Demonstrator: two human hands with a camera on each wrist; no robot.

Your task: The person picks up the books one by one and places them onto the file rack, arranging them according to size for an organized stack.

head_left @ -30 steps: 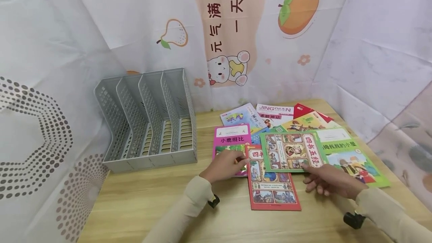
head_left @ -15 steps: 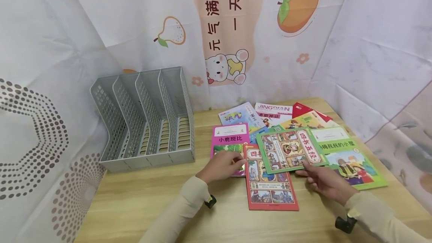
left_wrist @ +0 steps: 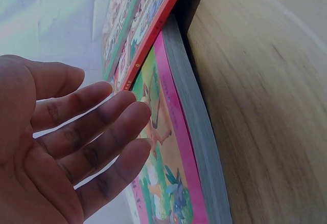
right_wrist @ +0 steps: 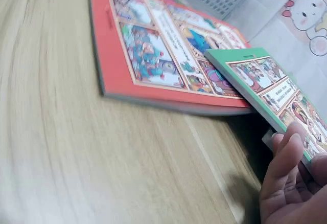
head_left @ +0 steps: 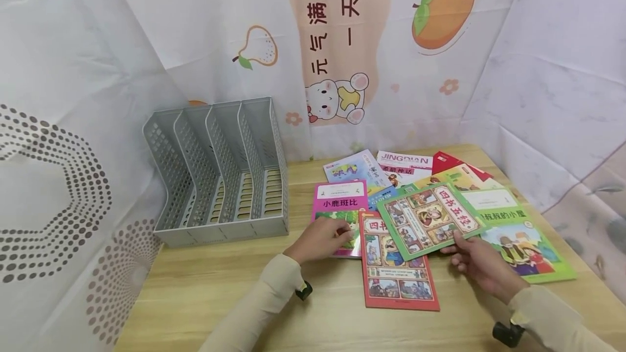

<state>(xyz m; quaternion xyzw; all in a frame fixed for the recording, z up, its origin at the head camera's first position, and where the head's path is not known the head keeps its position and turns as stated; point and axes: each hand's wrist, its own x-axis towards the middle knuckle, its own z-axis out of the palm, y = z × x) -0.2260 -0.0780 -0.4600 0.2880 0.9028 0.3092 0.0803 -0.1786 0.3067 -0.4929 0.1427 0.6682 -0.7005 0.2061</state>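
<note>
My right hand [head_left: 481,265] holds the lower right edge of a green-bordered picture book [head_left: 425,221], thumb on the cover and fingers beneath. In the right wrist view, that book [right_wrist: 276,88] lies tilted over one side of a red picture book [right_wrist: 153,55], which rests on the table. My left hand [head_left: 320,240] hovers over a pink book [head_left: 340,192]; in the left wrist view its fingers [left_wrist: 110,132] are spread and loosely bent, with nothing held. The red book [head_left: 401,292] overlaps the pink book's right edge and is partly covered by the green-bordered one.
A grey file rack [head_left: 222,227] with several upright slots stands on the table's left. Behind the hands lie a blue book [head_left: 362,173], a white-and-pink one [head_left: 405,162], a red one [head_left: 447,162] and a yellow one [head_left: 450,178]. A large green book [head_left: 528,249] lies at right.
The green-bordered book has turned counterclockwise in the head view, its lower left corner coming nearer to me. My right hand has shifted slightly with it. The left hand stays over the pink book.
</note>
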